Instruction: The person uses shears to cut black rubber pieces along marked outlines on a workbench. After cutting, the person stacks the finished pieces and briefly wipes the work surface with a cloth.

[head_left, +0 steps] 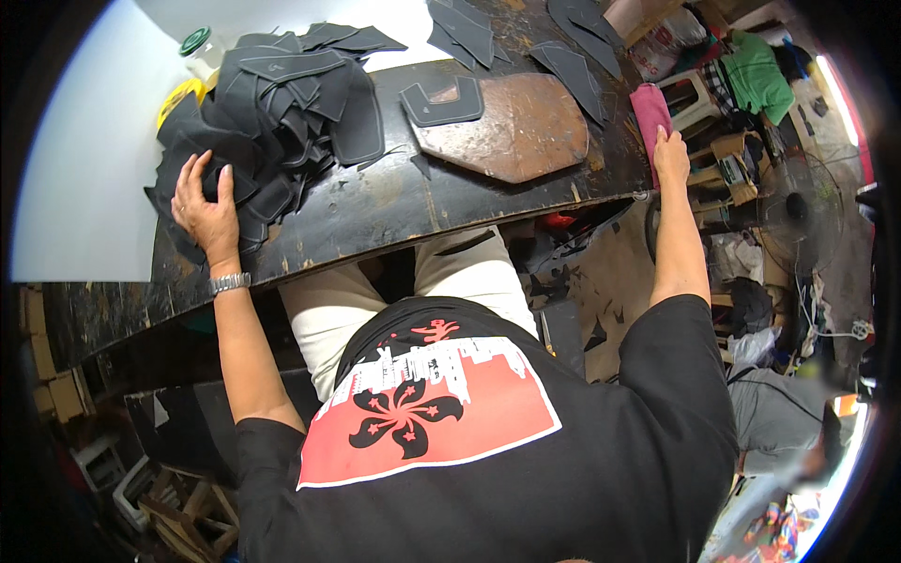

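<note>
Under the left hand (205,208) lies a heap of dark grey cut leather pieces (282,103) with paler stitched edges, on a worn black wooden desk (394,206) scuffed brown in patches. Just beyond that heap sit a yellow tape roll (178,94) and a white bottle with a green cap (199,47). The right hand (670,155) touches a magenta folded cloth (649,108). Between the hands rests a reddish-brown octagonal board (516,127). The left wrist bears a silver metal watch (230,281).
</note>
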Tool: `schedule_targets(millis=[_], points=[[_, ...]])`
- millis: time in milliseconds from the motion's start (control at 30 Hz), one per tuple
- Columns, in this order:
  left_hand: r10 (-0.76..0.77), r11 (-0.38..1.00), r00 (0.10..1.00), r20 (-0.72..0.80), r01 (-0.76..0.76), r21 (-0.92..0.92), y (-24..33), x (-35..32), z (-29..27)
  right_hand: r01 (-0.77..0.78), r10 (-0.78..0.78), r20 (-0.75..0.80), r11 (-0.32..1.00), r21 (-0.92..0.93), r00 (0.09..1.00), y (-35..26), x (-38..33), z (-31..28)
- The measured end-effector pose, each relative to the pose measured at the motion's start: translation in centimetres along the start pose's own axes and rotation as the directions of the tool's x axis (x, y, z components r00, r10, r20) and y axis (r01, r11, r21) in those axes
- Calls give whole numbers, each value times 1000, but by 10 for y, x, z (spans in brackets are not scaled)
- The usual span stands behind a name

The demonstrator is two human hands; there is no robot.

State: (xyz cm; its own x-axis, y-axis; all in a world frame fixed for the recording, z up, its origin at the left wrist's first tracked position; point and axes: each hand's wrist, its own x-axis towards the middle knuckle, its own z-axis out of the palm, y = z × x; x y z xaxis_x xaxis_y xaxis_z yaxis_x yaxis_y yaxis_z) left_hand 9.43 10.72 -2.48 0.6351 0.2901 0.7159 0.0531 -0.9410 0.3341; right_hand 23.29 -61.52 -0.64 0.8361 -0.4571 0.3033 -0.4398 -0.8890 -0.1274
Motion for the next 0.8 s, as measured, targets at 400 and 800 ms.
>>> schedule_targets(millis=[400, 800], points=[[-32, 999, 999, -6, 32, -32, 0, -1, 0, 794, -762, -273, 477, 376, 587, -216, -139, -17], [-52, 997, 998, 24, 53, -50, 5, 0, -7, 689, -790, -160, 392, 609, 591, -249, -141, -25]])
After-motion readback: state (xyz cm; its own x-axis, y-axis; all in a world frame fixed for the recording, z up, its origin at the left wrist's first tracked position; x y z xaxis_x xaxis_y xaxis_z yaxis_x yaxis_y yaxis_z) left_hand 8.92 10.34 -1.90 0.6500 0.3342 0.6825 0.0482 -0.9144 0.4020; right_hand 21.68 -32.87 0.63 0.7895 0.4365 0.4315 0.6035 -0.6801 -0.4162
